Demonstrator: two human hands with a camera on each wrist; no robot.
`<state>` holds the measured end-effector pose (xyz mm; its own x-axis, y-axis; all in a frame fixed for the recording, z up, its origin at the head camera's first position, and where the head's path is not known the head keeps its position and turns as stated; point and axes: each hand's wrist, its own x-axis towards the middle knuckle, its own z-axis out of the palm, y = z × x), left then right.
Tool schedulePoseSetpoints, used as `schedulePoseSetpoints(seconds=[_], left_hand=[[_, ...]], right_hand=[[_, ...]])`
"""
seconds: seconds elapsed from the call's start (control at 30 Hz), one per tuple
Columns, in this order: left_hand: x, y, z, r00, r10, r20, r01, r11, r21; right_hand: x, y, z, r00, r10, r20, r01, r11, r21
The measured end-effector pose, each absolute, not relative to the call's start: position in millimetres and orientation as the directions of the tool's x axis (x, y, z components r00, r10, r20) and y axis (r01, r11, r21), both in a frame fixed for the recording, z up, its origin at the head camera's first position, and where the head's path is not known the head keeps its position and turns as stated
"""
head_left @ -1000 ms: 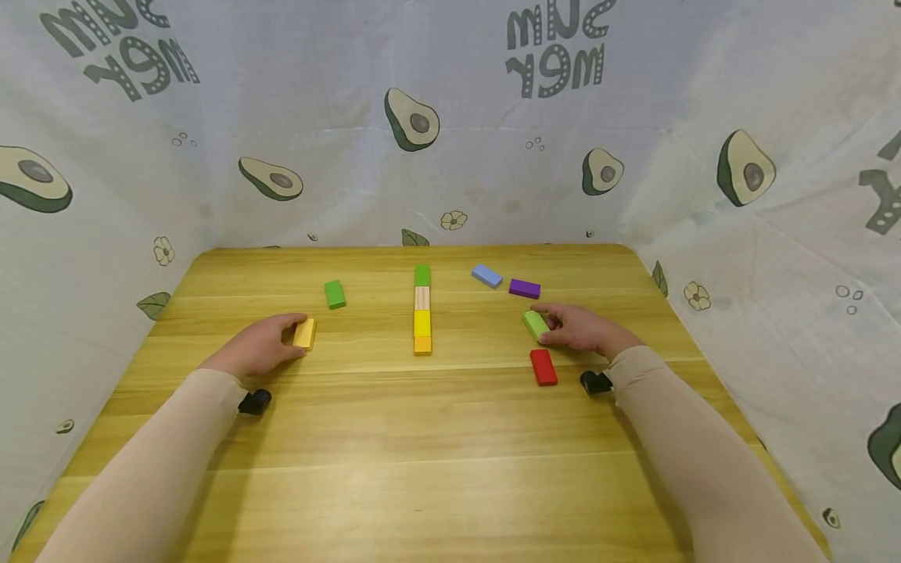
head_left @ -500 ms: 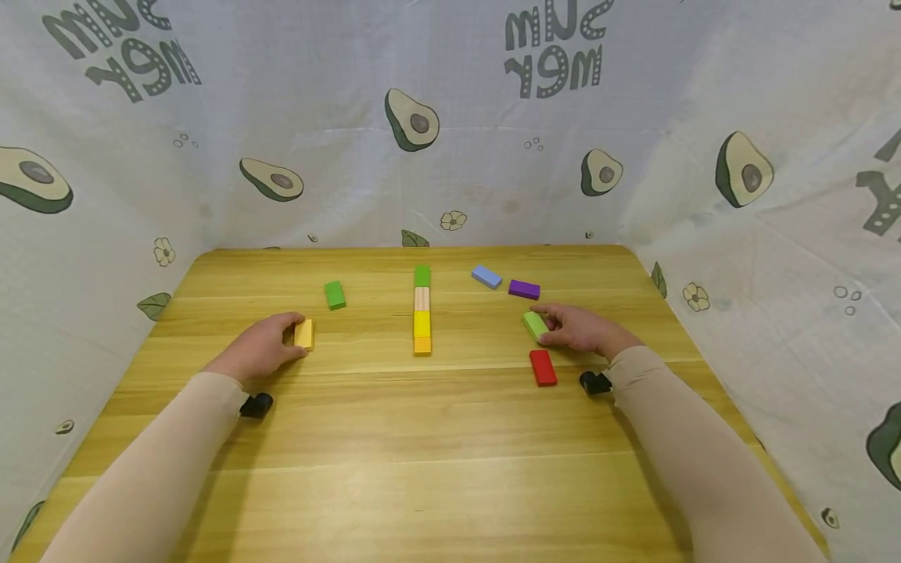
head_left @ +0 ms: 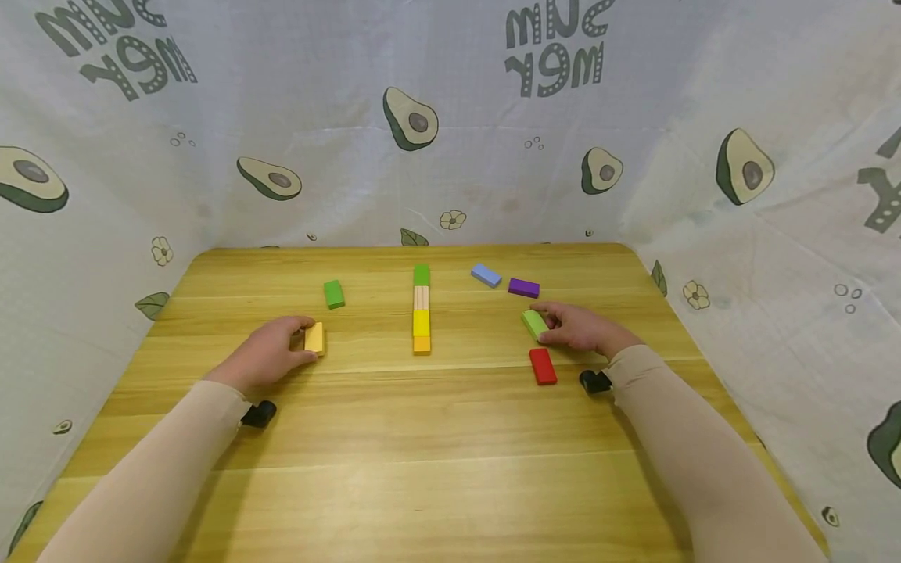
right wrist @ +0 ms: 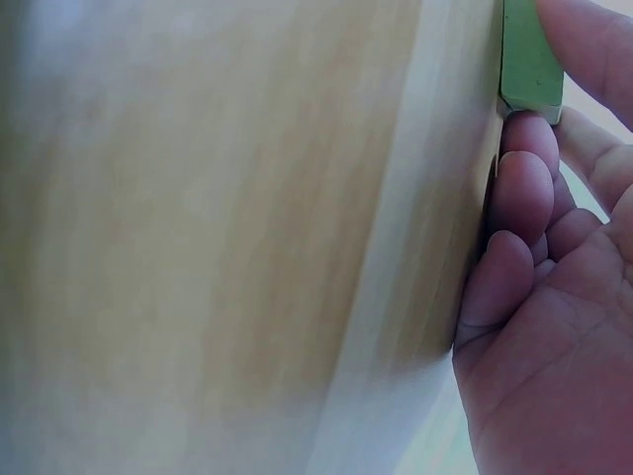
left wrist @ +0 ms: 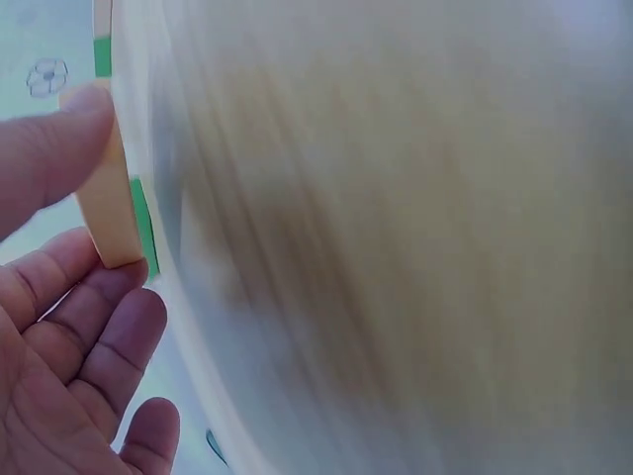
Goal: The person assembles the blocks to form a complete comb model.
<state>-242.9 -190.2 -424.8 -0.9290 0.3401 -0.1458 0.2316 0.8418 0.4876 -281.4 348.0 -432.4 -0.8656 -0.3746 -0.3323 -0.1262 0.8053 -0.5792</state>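
Observation:
My left hand [head_left: 266, 353] pinches a pale orange block [head_left: 314, 338] by its two ends, thumb at the near end and fingers at the far end. In the left wrist view the thumb lies on one end of this orange block [left wrist: 111, 198], and the other fingers are spread loosely below it. On the right side of the table, my right hand [head_left: 580, 327] pinches a light green block [head_left: 535, 325] between thumb and fingertips. The right wrist view shows that green block [right wrist: 531, 59] at the table surface, with the remaining fingers curled beneath.
A row of blocks, green, wood-toned, yellow [head_left: 421, 322] and orange, runs down the table's middle. A green block [head_left: 334, 294] lies beyond my left hand. Blue [head_left: 486, 275], purple [head_left: 524, 288] and red [head_left: 543, 366] blocks lie around the right hand. Patterned cloth [head_left: 493, 172] surrounds the wooden table [head_left: 422, 461].
My left hand has carried the orange block a little to the right and slightly nearer. The right hand and the light green block stay in place.

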Motion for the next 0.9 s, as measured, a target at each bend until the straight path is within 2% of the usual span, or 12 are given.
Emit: schedulePoseSetpoints(seconds=[0.4, 0.9], left_hand=[[-231.0, -154.4, -428.1, -0.899, 0.426, -0.1, 0.318, 0.794, 0.518], [-219.7, -111.8, -425.4, -0.859, 0.509, -0.06, 0.422, 0.769, 0.48]], right_hand=[[-281.9, 347.9, -430.3, -0.864, -0.363, -0.349, -0.113, 0.815, -0.568], [-282.7, 351.0, -433.8, -0.868, -0.354, -0.348, -0.107, 0.818, -0.564]])
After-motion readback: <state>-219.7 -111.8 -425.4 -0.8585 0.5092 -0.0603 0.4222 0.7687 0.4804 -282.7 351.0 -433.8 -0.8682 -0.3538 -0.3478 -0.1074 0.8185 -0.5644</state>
